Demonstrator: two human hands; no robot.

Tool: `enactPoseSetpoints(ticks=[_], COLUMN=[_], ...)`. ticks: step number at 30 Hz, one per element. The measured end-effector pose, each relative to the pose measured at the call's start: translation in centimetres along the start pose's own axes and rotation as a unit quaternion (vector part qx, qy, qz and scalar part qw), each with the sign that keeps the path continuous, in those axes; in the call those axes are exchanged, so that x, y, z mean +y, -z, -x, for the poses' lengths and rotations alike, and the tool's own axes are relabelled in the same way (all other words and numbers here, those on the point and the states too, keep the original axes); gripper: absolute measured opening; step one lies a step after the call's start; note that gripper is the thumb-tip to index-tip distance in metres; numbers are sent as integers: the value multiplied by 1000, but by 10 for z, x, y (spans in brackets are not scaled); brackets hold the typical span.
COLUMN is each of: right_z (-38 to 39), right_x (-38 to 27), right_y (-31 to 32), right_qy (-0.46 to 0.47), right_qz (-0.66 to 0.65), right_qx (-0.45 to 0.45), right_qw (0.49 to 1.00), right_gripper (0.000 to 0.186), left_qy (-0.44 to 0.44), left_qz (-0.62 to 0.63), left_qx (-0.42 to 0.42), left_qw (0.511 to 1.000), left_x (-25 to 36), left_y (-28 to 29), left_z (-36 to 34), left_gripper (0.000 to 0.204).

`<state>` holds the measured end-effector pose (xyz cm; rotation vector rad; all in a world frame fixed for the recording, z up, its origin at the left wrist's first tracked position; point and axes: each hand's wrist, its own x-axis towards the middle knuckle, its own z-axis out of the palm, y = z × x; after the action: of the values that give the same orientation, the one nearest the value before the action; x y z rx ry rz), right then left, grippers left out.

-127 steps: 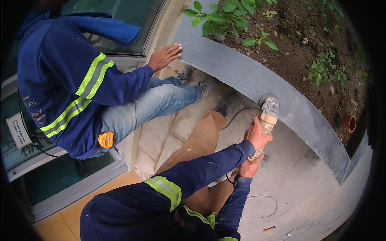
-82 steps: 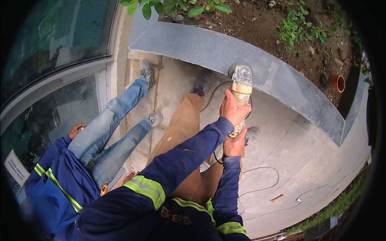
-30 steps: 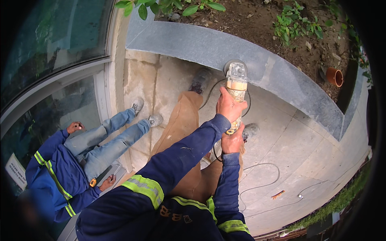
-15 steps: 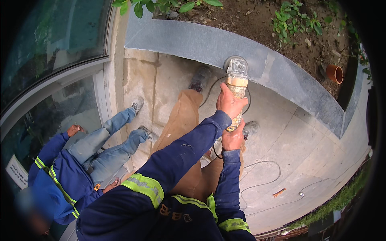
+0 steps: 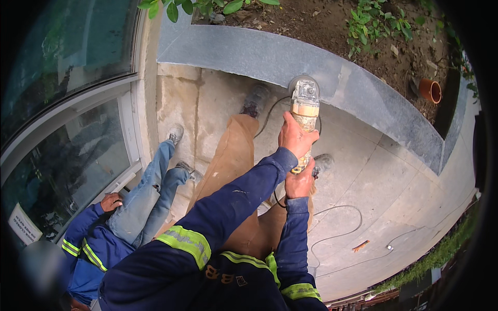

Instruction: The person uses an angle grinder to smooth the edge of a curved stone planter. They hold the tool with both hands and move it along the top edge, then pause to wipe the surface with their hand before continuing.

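Note:
An angle grinder, dusty yellow with a grey metal head, points away from me. Its round disc overlaps the near edge of the grey stone coping; whether it touches the stone I cannot make out. My left hand is wrapped round the middle of the grinder's body. Behind it, my right hand grips the rear end by the dark cord. Both my arms wear dark blue sleeves with reflective yellow bands.
A co-worker in blue jacket and jeans stands at left beside a glass door. Beyond the coping lie a soil bed and a tipped clay pot. A thin cable loops over the concrete floor.
The co-worker at left has shifted lower in view, with one hand now lower, near the thigh. My hands keep the same grip, and the grinder stays at nearly the same spot on the coping edge.

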<state>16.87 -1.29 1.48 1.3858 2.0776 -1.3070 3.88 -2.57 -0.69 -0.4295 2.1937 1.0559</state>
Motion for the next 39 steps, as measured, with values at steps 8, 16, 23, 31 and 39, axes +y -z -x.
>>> enactPoseSetpoints(ticks=[8,16,23,31,39], right_z=[13,10,20,16,23], right_x=[4,20,11,26,18], right_y=[2,0,4,-3,0], right_qy=[-2,15,-11,-8,-30], right_qz=[-36,-13,-50,-31,-64], right_qx=[-18,4,-26,-7,-24], right_qw=[999,1000,998,999,997], right_gripper=[81,78,76,79,79], left_qy=[21,9,28,19,7], left_qz=[10,6,16,-9,16], left_qx=[3,-2,1,-8,-8], left_qw=[1000,1000,999,1000,1000], left_x=[-8,-8,-17,-11,-28], left_y=[4,-6,0,-5,-7], left_z=[14,15,23,22,23], left_gripper=[67,68,67,69,68])
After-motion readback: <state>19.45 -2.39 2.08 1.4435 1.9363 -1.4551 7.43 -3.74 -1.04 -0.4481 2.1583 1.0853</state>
